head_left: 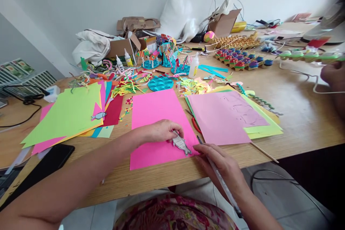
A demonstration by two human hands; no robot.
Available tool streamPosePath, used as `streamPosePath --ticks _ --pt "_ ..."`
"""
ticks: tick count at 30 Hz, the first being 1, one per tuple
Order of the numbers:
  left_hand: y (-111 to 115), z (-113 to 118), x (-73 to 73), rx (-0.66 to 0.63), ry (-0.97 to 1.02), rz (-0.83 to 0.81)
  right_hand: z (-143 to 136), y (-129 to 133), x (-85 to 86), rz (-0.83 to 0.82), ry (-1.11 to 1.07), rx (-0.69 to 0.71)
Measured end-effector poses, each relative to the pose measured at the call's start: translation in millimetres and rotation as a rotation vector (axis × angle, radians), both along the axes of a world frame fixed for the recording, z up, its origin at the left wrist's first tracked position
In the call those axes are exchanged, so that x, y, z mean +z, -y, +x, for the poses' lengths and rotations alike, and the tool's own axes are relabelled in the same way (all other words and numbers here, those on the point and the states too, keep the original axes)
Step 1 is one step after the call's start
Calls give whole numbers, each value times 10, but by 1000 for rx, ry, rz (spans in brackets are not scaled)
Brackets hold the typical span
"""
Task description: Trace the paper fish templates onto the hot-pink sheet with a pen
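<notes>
A bright pink sheet (153, 115) lies on the table in front of me. Near its lower right part rests a grey paper fish cutout (180, 143). My left hand (164, 130) pinches the fish at its upper left end, fingers closed. In my right hand (219, 160) is a pen (222, 183), its tip pointing up and away, beside the sheet's right edge; the fingers are closed around it. A second paper fish (99, 116) lies on the green sheets (64, 107) at the left.
Right of the pink sheet are a light pink sheet (212, 115) with drawn outlines, red-handled scissors (196, 125) and a stick (265, 152). Behind stand glue bottles (193, 66), paper scraps and egg cartons (242, 58). Another person's hand (332, 75) is at the far right.
</notes>
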State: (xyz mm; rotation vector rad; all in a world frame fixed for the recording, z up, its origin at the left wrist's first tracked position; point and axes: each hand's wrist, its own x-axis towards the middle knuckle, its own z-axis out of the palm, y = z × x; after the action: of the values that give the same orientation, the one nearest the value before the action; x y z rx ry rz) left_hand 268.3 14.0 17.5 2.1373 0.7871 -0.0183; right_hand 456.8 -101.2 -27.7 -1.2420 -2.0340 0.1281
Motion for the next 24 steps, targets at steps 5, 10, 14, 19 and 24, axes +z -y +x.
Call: streamPosePath --ticks 5,10,14,19,24 --pt "18 -6 -43 -63 -17 192 -45 -30 50 6 3 60" --pt "-14 -44 -21 -64 -26 227 -55 -69 66 -23 20 74" --pt "-31 -49 -18 -81 -37 261 -56 -83 18 -45 47 80" --pt "4 -46 -44 -106 -34 326 -68 -82 -2 -36 56 72" --pt "62 -106 -4 -84 -40 433 -79 -76 24 -28 31 77"
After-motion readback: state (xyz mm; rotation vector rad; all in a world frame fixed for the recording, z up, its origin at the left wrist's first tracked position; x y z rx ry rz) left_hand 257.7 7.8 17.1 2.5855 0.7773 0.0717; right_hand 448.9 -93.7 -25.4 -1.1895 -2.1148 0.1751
